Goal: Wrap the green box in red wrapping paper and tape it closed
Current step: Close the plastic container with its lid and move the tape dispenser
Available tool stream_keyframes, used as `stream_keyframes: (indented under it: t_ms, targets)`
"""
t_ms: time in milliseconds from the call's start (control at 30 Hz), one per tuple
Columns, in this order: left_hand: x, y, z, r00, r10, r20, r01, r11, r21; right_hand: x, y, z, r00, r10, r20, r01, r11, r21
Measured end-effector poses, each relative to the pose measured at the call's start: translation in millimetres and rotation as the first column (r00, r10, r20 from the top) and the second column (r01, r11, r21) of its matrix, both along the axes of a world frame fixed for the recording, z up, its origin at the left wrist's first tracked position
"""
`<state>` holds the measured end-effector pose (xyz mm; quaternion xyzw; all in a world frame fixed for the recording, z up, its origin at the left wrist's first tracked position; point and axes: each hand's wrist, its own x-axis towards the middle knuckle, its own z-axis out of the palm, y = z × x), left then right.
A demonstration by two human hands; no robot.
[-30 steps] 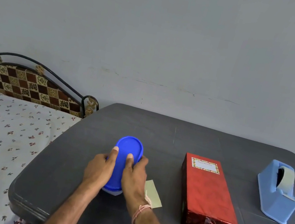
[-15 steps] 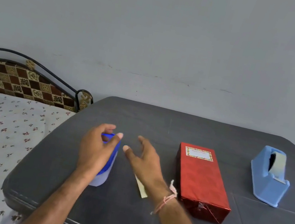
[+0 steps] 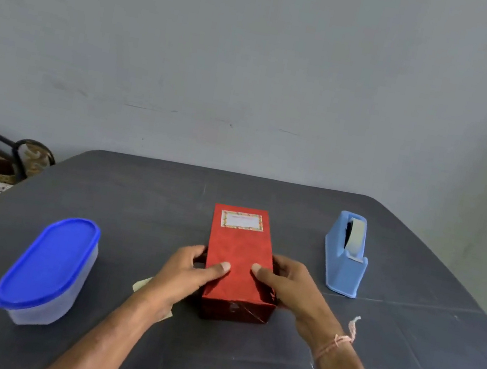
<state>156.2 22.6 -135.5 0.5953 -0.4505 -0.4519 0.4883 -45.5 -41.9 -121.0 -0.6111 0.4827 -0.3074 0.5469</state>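
A box fully covered in shiny red wrapping paper point(image 3: 240, 249) lies flat in the middle of the dark grey table point(image 3: 142, 199), with a bordered white label near its far end. My left hand point(image 3: 187, 272) grips its left side with the thumb on top. On the other side my right hand point(image 3: 286, 284) holds it the same way. No green of the box shows. A light blue tape dispenser point(image 3: 344, 257) stands to the right of the box, apart from both hands.
A clear plastic container with a blue lid point(image 3: 48, 267) sits at the left of the table. A pale slip of paper point(image 3: 141, 285) pokes out under my left wrist. A bed with a metal headboard point(image 3: 23, 152) stands beyond the table's left edge.
Both hands left the blue-lidded container, which now stands alone at the left, and moved right to take hold of the red wrapped box. The view has shifted right.
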Motion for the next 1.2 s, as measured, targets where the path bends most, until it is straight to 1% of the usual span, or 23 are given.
stream_keyframes:
  t_ms: [67, 167, 233, 300, 400, 467, 600, 633, 667, 700, 733, 767, 800, 833, 867, 900, 967, 1033, 1067, 1100, 1133, 1167, 1200]
  targets:
    - [17.0, -5.0, 10.6, 0.998, 0.070, 0.001, -0.069, 0.996, -0.050, 24.2, -15.8, 5.6, 0.998, 0.020, 0.064, -0.018, 0.999, -0.033]
    - [63.0, -20.3, 24.5, 0.974, 0.220, 0.044, -0.217, 0.974, -0.068, 79.1, -40.7, 13.8, 0.994, 0.073, 0.085, -0.072, 0.997, -0.024]
    - [102.7, -33.4, 32.4, 0.943, 0.311, 0.121, -0.308, 0.950, -0.050, 126.3, -57.5, 13.7, 0.991, 0.111, 0.081, -0.111, 0.994, -0.004]
    - [137.0, -44.0, 33.6, 0.909, 0.358, 0.215, -0.362, 0.932, -0.020, 165.1, -69.2, 7.3, 0.989, 0.128, 0.075, -0.130, 0.991, 0.018]
    - [178.8, -54.5, 23.5, 0.863, 0.358, 0.357, -0.401, 0.915, 0.051, 205.2, -78.7, -7.3, 0.988, 0.146, 0.039, -0.149, 0.986, 0.072]
    - [193.2, -59.1, 15.0, 0.846, 0.340, 0.411, -0.410, 0.907, 0.093, 218.1, -82.2, -16.1, 0.990, 0.141, 0.023, -0.143, 0.987, 0.074]
    - [193.1, -62.9, 17.6, 0.805, 0.304, 0.509, -0.410, 0.906, 0.106, 217.2, -82.7, -18.8, 0.991, 0.125, 0.041, -0.127, 0.990, 0.069]
    - [188.7, -62.4, 23.0, 0.769, 0.292, 0.568, -0.417, 0.903, 0.100, 211.8, -81.6, -15.2, 0.991, 0.132, 0.020, -0.133, 0.989, 0.061]
    - [183.4, -61.3, 28.4, 0.697, 0.293, 0.654, -0.439, 0.896, 0.066, 204.4, -80.0, -12.1, 0.991, 0.137, -0.012, -0.136, 0.990, 0.040]
    - [177.1, -60.1, 34.1, 0.607, 0.317, 0.729, -0.454, 0.891, -0.009, 195.2, -78.7, -7.3, 0.990, 0.133, -0.038, -0.133, 0.991, 0.003]
    - [165.0, -59.4, 39.1, 0.549, 0.364, 0.752, -0.444, 0.890, -0.107, 180.7, -76.7, -1.3, 0.991, 0.128, -0.049, -0.129, 0.991, -0.034]
    - [150.0, -57.2, 44.7, 0.544, 0.418, 0.728, -0.412, 0.888, -0.201, 166.2, -73.9, 4.8, 0.991, 0.124, -0.054, -0.128, 0.989, -0.075]
    - [135.3, -56.6, 49.0, 0.587, 0.445, 0.676, -0.377, 0.889, -0.258, 152.1, -70.2, 10.6, 0.992, 0.117, -0.052, -0.122, 0.986, -0.113]
    - [110.7, -60.3, 51.7, 0.662, 0.436, 0.609, -0.332, 0.900, -0.284, 126.6, -65.3, 16.0, 0.994, 0.091, -0.057, -0.099, 0.984, -0.149]
    - [97.2, -61.7, 52.8, 0.743, 0.407, 0.532, -0.310, 0.913, -0.265, 114.3, -60.8, 21.1, 0.994, 0.085, -0.066, -0.096, 0.978, -0.187]
    - [70.8, -67.1, 51.6, 0.824, 0.343, 0.451, -0.262, 0.936, -0.234, 87.0, -53.6, 26.2, 0.994, 0.062, -0.085, -0.080, 0.972, -0.223]
    - [36.9, -74.0, 44.8, 0.920, 0.232, 0.315, -0.183, 0.967, -0.176, 50.5, -39.2, 35.0, 0.989, 0.056, -0.135, -0.092, 0.956, -0.280]
    - [-5.3, -82.2, 33.4, 0.964, 0.114, 0.242, -0.088, 0.989, -0.116, 1.6, -28.3, 37.1, 0.992, -0.002, -0.124, -0.042, 0.935, -0.353]
    - [-26.3, -87.0, 25.6, 0.975, 0.059, 0.214, -0.042, 0.996, -0.080, -24.3, -25.1, 35.7, 0.994, -0.072, -0.087, 0.030, 0.914, -0.405]
    - [-45.5, -92.3, 19.0, 0.982, 0.017, 0.190, -0.007, 0.998, -0.055, -47.4, -23.7, 35.9, 0.984, -0.174, -0.030, 0.141, 0.881, -0.452]
    - [-59.6, -95.9, 13.6, 0.985, -0.015, 0.174, 0.021, 0.999, -0.030, -65.6, -25.7, 33.9, 0.956, -0.291, 0.047, 0.278, 0.837, -0.471]
    - [-78.4, -101.0, 8.8, 0.985, -0.056, 0.161, 0.059, 0.998, -0.010, -89.4, -31.9, 28.7, 0.908, -0.402, 0.115, 0.408, 0.791, -0.455]
    - [-95.2, -107.2, 3.9, 0.984, -0.095, 0.153, 0.096, 0.995, 0.006, -110.9, -37.9, 24.4, 0.871, -0.468, 0.152, 0.486, 0.768, -0.417]
